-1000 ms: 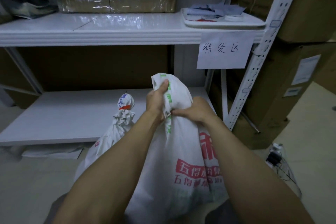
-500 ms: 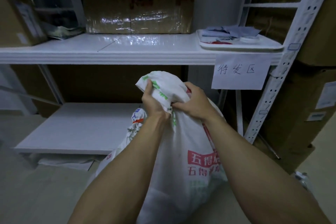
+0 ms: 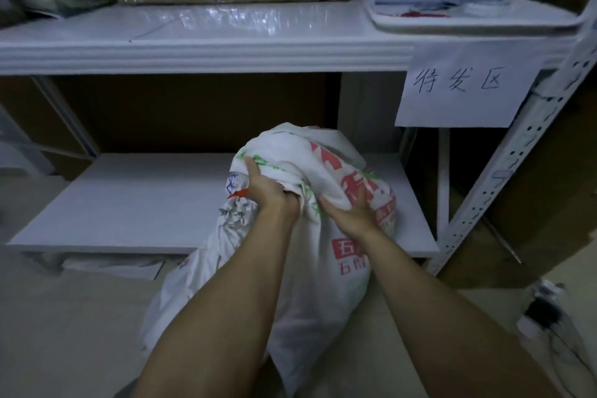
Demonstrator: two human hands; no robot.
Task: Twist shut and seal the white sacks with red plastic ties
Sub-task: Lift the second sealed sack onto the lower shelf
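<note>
A white sack (image 3: pixel 326 284) with red and green print stands on the floor in front of me, its loose top bunched and folded toward the shelf. My left hand (image 3: pixel 269 192) is shut on the gathered cloth at the neck. My right hand (image 3: pixel 350 213) presses against the sack's upper side just right of it, fingers closed on the fabric. Behind my left arm leans a second white sack (image 3: pixel 226 233), its neck twisted and bound with a red plastic tie (image 3: pixel 238 193).
A white metal rack stands ahead with a low shelf (image 3: pixel 135 200) and an upper shelf (image 3: pixel 206 39). A white tray (image 3: pixel 465 14) with blue papers and red pieces sits upper right. A paper label (image 3: pixel 465 84) hangs below it. Cardboard boxes (image 3: pixel 533 191) and cables (image 3: pixel 546 313) lie right.
The sack's top has dropped lower and spread out, folding toward the shelf. My hands moved down with it, and my right hand shifted onto the sack's side. The camera tilted down again.
</note>
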